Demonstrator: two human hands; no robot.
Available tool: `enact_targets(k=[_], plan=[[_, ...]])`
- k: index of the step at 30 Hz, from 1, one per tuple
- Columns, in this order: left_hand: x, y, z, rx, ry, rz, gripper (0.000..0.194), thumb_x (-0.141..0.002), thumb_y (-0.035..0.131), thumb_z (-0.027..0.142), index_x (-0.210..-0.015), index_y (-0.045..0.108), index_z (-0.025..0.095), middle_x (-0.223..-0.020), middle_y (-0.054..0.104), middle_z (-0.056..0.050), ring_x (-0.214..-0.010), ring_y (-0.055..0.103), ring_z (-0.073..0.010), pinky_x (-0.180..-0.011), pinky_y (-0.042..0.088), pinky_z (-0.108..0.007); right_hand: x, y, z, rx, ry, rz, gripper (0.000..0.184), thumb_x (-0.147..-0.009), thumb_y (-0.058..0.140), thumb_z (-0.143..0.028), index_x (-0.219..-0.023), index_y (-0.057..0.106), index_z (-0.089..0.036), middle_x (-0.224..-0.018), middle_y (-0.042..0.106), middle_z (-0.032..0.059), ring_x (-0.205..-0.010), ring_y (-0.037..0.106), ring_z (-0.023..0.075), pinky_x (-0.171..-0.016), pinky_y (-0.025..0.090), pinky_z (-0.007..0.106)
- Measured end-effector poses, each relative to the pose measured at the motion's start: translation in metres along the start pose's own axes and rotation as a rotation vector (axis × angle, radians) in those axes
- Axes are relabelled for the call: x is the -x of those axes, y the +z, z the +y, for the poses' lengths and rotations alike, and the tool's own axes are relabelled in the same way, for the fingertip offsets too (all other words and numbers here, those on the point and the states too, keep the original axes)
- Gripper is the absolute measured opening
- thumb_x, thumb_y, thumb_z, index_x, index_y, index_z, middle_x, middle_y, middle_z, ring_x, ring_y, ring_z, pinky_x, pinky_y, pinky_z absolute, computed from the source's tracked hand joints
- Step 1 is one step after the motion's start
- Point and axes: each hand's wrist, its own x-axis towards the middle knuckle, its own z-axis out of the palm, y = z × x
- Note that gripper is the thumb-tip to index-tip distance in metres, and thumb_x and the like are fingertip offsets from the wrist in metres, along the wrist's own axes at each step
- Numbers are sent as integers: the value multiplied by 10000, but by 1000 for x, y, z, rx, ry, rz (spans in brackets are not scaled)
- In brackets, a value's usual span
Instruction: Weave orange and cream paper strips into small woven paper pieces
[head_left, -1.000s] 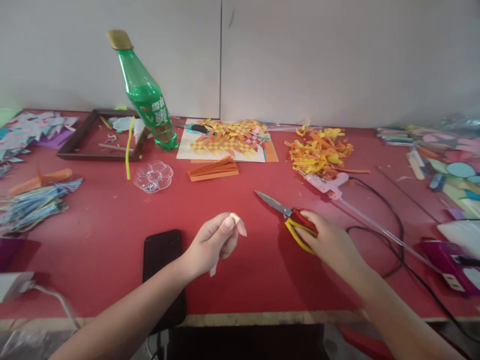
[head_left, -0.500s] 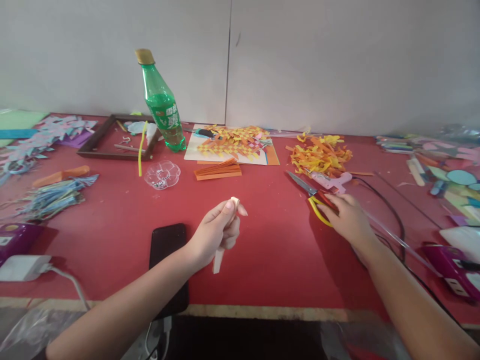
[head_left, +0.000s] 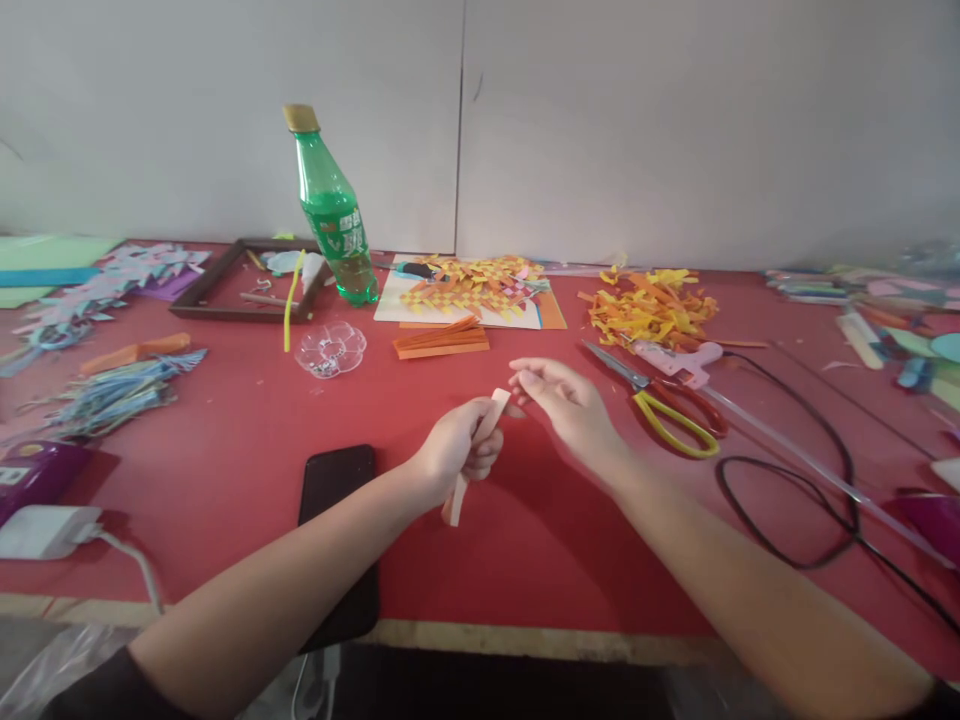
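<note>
My left hand is closed around a pale paper strip; one end sticks up past the thumb and the other hangs below the fist. Just right of that upper end is my right hand, fingers loosely bent and apart, holding nothing that I can see. Scissors with one yellow and one red handle lie on the red table to the right of this hand. Behind both hands sits a small stack of orange paper strips.
Nearby on the table are a black phone, a clear flower-shaped dish, a green bottle, a dark frame, a heap of yellow and orange strips, and a pink glue gun with a looping black cord.
My right hand has let go of the scissors, leaving them on the table, and moved left to beside the paper strip. My left hand has shifted slightly right, and more of the strip's upper end shows.
</note>
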Motion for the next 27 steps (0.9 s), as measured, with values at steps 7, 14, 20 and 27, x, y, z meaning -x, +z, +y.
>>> enact_targets(k=[7, 14, 20, 27], plan=[[-2, -2, -3, -95, -95, 28, 281, -903, 342, 344, -660, 350, 204, -453, 321, 77, -369, 146, -42, -390, 114, -181, 1, 11, 21, -237, 51, -110, 332, -728, 761, -405, -991, 684, -219, -874, 683, 26, -799, 645, 148, -749, 550, 311], [1, -3, -6, -3, -104, 60, 245, -900, 378, 305, -686, 386, 186, -511, 468, 38, -384, 244, -35, -397, 180, -159, 3, 8, 20, -164, -3, -85, 274, -747, 752, -380, -952, 676, -216, -870, 704, 38, -802, 665, 158, -791, 560, 334], [2, -2, 4, 114, -106, 126, 89, -880, 459, 159, -794, 481, 165, -772, 678, -62, -651, 666, -145, -641, 508, -264, 2, 4, 27, -160, 9, -91, 272, -761, 745, -377, -965, 664, -216, -867, 716, 40, -748, 666, 149, -728, 558, 313], [2, -16, 8, 137, -135, 91, 71, -843, 610, 184, -800, 576, 139, -915, 737, -118, -879, 713, -205, -870, 505, -348, 1, 5, 27, -196, 13, -112, 289, -756, 752, -381, -977, 662, -217, -868, 722, 39, -776, 673, 160, -734, 557, 323]])
